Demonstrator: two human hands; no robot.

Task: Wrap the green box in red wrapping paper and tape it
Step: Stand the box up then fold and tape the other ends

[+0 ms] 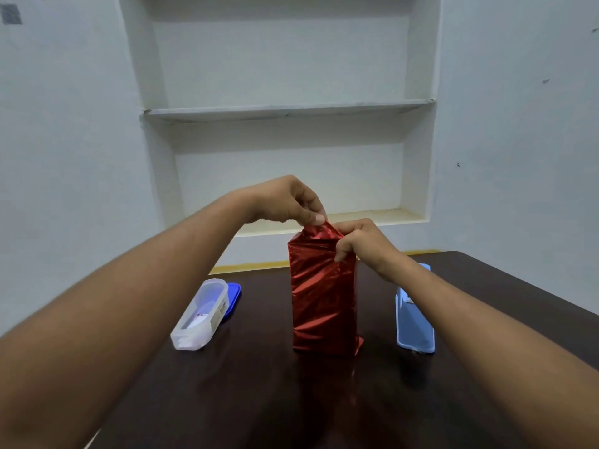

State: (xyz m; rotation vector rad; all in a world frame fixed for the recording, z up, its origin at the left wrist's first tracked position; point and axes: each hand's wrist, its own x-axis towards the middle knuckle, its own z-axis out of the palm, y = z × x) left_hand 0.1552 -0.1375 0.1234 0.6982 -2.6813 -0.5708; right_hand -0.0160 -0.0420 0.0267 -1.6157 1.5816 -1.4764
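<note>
At the centre of the frame, the box in red wrapping paper stands upright on the dark table. Directly above it, the left hand pinches the paper's top flap, while the right hand grips the upper right edge.

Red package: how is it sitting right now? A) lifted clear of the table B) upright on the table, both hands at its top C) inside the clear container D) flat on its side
B: the red package stands upright on the table, with the left hand and right hand pinching the paper at its top end.
</note>
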